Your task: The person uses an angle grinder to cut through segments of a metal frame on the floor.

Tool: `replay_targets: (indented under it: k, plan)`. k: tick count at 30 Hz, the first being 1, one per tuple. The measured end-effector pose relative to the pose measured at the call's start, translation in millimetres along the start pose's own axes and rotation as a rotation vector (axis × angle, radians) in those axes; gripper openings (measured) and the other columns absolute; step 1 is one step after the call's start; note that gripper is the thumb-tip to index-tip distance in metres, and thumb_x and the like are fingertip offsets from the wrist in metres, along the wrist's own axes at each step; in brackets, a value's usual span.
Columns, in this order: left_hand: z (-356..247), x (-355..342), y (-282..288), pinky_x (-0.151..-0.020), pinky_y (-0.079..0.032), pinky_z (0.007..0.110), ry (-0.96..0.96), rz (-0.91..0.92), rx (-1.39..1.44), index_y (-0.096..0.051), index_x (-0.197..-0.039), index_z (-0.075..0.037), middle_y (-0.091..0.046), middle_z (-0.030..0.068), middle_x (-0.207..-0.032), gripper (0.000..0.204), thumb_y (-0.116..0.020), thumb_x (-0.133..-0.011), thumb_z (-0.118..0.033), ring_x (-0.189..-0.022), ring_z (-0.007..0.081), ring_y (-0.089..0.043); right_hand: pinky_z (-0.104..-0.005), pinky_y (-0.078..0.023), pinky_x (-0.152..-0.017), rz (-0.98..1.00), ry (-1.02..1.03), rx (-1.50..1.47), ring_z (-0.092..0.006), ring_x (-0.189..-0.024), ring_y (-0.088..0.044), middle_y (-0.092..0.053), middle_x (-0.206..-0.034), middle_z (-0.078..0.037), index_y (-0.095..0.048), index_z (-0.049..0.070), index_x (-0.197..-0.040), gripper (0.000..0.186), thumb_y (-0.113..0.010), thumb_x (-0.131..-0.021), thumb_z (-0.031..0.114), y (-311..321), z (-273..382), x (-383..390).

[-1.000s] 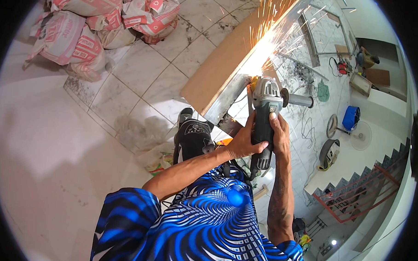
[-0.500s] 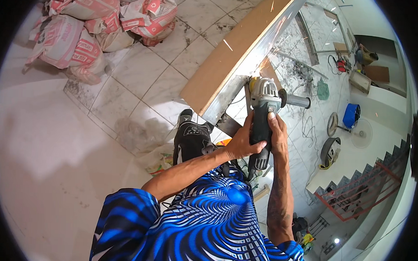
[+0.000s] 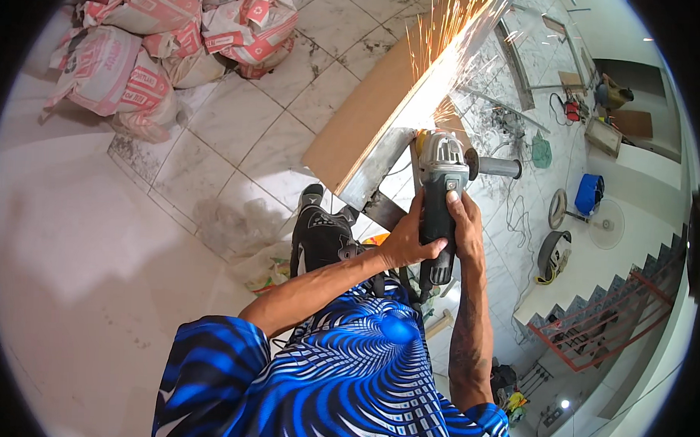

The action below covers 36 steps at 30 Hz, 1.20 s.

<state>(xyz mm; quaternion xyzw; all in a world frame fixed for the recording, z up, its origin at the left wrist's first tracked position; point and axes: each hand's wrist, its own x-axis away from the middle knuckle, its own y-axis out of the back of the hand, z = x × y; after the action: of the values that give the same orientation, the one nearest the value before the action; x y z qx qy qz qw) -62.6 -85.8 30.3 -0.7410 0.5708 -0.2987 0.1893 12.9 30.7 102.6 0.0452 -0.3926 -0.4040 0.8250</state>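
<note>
Grinder [image 3: 441, 210]: held two-handed, long axis pointing forward, its head [image 3: 445, 150] near the right long edge of the board [image 3: 357, 130].
Left hand [image 3: 403, 241]: closed around the left side.
Right hand [image 3: 468, 226]: grasping also, thumb forward, nearer to head.
Metal [image 3: 376, 167]: ahead-left of grip, along that edge.
Sparks [image 3: 457, 72]: going forward.

Grinder [image 3: 441, 200] black and silver; shirt [image 3: 352, 373] swirled blue-black-white.

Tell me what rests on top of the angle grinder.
The thumbs of the left hand and right hand lie on the angle grinder. Its underside, and any fingers curled beneath, are hidden by its body.
</note>
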Motion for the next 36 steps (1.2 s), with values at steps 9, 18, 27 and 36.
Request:
replay_targets:
  k: [9,18,27,36]
  plan:
    - [7.3,-5.2,2.5,-0.095,-0.048,0.036,-0.052,-0.003,-0.029,0.009,-0.151,0.004,-0.050,0.0254,-0.125,0.115,-0.072,-0.077,-0.030,-0.113,0.0293,-0.056,-0.0321,-0.046,-0.078,-0.003,0.028,0.066,-0.0162,-0.087,-0.057,-0.064,-0.095,-0.010,-0.061,-0.003,-0.114,0.061,-0.058,-0.091,0.054,0.5,8.0,-4.2]
    - [9.7,-5.8,-0.9,-0.096,-0.047,0.034,-0.048,0.010,0.043,0.013,-0.150,0.003,-0.051,0.0241,-0.125,0.116,-0.071,-0.078,-0.029,-0.113,0.0284,-0.056,-0.0324,-0.046,-0.077,-0.006,0.040,0.080,-0.0160,-0.084,-0.056,-0.063,-0.092,-0.011,-0.060,-0.004,-0.111,0.063,-0.059,-0.090,0.056,3.5,3.8,-7.1]
    - [8.0,-3.5,0.3,-0.098,-0.046,0.035,-0.044,0.020,-0.017,0.012,-0.150,0.006,-0.051,0.0256,-0.125,0.117,-0.072,-0.077,-0.030,-0.115,0.0287,-0.055,-0.0312,-0.046,-0.075,0.008,0.026,0.057,-0.0155,-0.084,-0.056,-0.063,-0.092,-0.010,-0.060,-0.004,-0.111,0.062,-0.058,-0.091,0.054,4.8,2.3,-3.0]
    - [0.7,-1.3,-0.3,-0.101,-0.042,0.037,0.006,0.016,0.032,0.005,-0.150,0.004,-0.046,0.0227,-0.128,0.112,-0.073,-0.077,-0.029,-0.118,0.0276,-0.051,-0.0308,-0.046,-0.076,0.008,0.036,-0.018,-0.0150,-0.085,-0.057,-0.064,-0.093,-0.009,-0.061,-0.003,-0.112,0.060,-0.057,-0.092,0.053,-0.5,5.8,-0.5]
